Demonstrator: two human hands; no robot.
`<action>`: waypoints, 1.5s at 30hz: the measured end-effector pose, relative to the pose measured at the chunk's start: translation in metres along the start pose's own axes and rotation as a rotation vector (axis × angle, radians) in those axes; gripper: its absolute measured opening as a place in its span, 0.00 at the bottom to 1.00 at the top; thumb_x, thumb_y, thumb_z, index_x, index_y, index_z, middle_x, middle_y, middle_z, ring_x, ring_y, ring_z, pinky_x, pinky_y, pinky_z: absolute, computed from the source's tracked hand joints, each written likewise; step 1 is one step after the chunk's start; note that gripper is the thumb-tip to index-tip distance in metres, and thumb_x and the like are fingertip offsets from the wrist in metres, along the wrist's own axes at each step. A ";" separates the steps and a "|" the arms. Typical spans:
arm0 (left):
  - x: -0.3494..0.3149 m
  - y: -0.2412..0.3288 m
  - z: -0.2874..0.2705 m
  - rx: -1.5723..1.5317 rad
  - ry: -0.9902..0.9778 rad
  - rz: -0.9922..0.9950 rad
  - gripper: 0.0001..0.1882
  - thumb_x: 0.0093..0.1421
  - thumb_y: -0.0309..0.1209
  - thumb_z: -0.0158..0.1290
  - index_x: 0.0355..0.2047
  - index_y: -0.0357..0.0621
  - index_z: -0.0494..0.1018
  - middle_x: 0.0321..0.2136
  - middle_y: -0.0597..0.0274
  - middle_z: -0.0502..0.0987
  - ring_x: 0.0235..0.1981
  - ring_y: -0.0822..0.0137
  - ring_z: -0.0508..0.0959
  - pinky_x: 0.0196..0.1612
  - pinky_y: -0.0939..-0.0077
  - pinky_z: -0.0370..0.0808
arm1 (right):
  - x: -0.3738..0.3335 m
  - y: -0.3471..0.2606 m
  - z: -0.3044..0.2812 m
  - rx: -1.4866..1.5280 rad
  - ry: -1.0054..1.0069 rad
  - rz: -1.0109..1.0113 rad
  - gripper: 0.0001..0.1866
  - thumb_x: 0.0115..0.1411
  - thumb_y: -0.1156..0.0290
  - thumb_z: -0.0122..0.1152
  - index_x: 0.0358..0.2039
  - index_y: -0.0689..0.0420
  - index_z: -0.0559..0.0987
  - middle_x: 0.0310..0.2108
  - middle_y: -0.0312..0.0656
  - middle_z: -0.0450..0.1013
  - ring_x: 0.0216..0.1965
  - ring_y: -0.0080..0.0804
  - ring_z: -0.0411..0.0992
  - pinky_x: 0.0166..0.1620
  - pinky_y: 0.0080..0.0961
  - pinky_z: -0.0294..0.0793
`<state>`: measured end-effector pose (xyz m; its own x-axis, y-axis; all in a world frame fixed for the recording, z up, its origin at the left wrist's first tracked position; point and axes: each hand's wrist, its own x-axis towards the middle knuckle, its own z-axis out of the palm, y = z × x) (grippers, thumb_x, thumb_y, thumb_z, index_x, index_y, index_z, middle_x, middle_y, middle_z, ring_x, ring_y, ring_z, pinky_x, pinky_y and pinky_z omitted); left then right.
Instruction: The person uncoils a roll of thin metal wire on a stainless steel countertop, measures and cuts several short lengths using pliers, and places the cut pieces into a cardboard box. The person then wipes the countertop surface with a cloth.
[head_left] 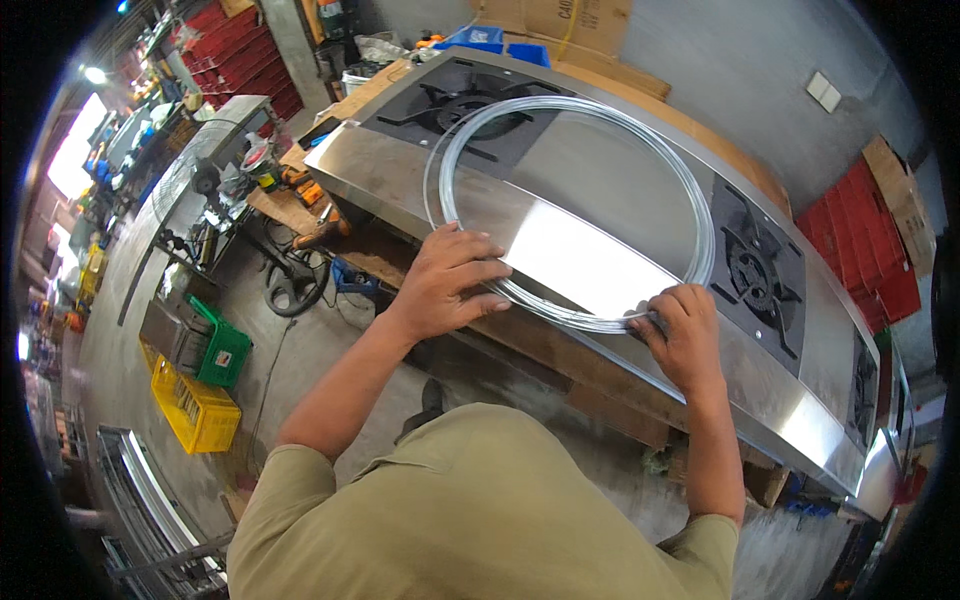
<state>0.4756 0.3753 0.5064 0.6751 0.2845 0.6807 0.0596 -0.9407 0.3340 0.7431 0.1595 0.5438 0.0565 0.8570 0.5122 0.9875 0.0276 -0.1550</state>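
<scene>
Closest up is the olive shirt (450, 500), then the L hand (455, 280), curled over the near-left of a big wire coil (703, 235). R hand (685, 325) has thumb + fingers pinched on it at the near-right. Coil's over the steel desk (605, 165), near side abt at the front edge, far side reaching twd the back; can't tell if it's flat or held up a bit. One strand (427, 180) sits apart from the bundle on the left. L burner (452, 105) is partly behind the coil, R burner (757, 272) just outside it. Past that, blue bins (475, 38) + cardboard (590, 22) at the back.
</scene>
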 end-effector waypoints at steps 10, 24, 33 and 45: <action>-0.008 -0.029 -0.020 -0.490 0.070 -1.025 0.19 0.60 0.45 0.59 0.33 0.38 0.76 0.27 0.61 0.78 0.26 0.67 0.76 0.32 0.73 0.73 | -0.003 -0.014 0.006 0.120 -0.012 0.027 0.14 0.46 0.65 0.72 0.29 0.56 0.78 0.35 0.39 0.74 0.41 0.40 0.70 0.45 0.36 0.66; -0.025 -0.056 -0.018 -1.017 0.486 -1.096 0.13 0.66 0.40 0.51 0.29 0.45 0.72 0.20 0.67 0.71 0.19 0.73 0.70 0.24 0.79 0.69 | 0.006 -0.018 0.012 0.220 -0.068 0.030 0.13 0.50 0.63 0.70 0.32 0.55 0.79 0.34 0.39 0.75 0.40 0.40 0.71 0.45 0.36 0.66; 0.010 -0.148 -0.092 -0.916 0.451 -1.072 0.15 0.68 0.42 0.45 0.45 0.46 0.73 0.20 0.72 0.67 0.18 0.75 0.64 0.24 0.77 0.64 | 0.000 -0.011 0.011 0.163 -0.119 0.009 0.15 0.49 0.62 0.71 0.35 0.54 0.81 0.36 0.39 0.74 0.42 0.40 0.70 0.47 0.36 0.66; 0.143 -0.110 -0.076 -0.500 0.021 -0.674 0.21 0.70 0.39 0.44 0.59 0.44 0.68 0.17 0.75 0.63 0.18 0.79 0.62 0.22 0.82 0.61 | -0.022 0.030 -0.006 0.213 0.223 0.381 0.21 0.52 0.59 0.68 0.41 0.60 0.79 0.46 0.49 0.73 0.50 0.49 0.69 0.54 0.40 0.67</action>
<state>0.5093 0.5335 0.6163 0.5979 0.7641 0.2423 0.1092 -0.3771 0.9197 0.7726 0.1381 0.5332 0.4608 0.6962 0.5504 0.8400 -0.1418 -0.5238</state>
